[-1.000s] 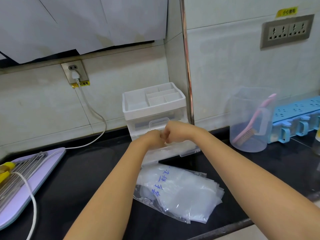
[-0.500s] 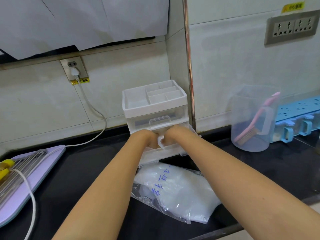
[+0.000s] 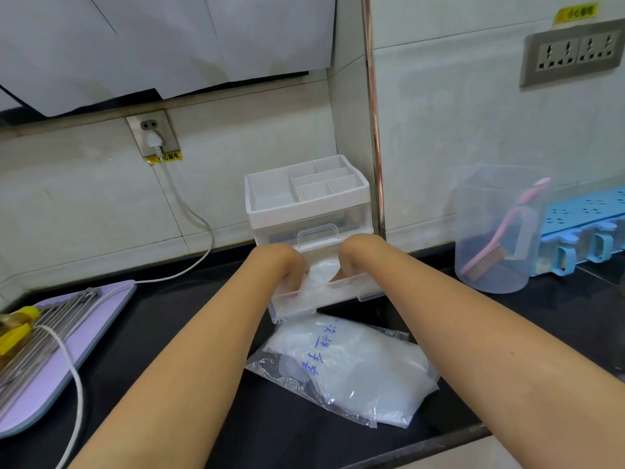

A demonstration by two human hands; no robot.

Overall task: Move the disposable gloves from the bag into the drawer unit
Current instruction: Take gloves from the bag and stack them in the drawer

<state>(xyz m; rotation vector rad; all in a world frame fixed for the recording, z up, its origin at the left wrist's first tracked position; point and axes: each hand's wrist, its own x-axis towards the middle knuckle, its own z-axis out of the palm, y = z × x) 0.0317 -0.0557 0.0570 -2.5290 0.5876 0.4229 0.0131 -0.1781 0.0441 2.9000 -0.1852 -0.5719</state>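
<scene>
Gloves (image 3: 322, 269), thin crinkled film, sit bunched in the clear plastic drawer (image 3: 304, 303), which juts from the boxy unit (image 3: 306, 211). The left hand (image 3: 287, 264) and right hand (image 3: 351, 257) dip in on either side of them, fingers hidden, so their grip cannot be told. A glossy bag (image 3: 358, 370) lies on the black counter (image 3: 189, 319).

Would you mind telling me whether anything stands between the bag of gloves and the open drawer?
Nothing visible does. The bag lies on the counter just in front of the pulled-out drawer. Only the left hand and right hand reach down into it, onto a wad of gloves; their fingers are hidden.
</scene>
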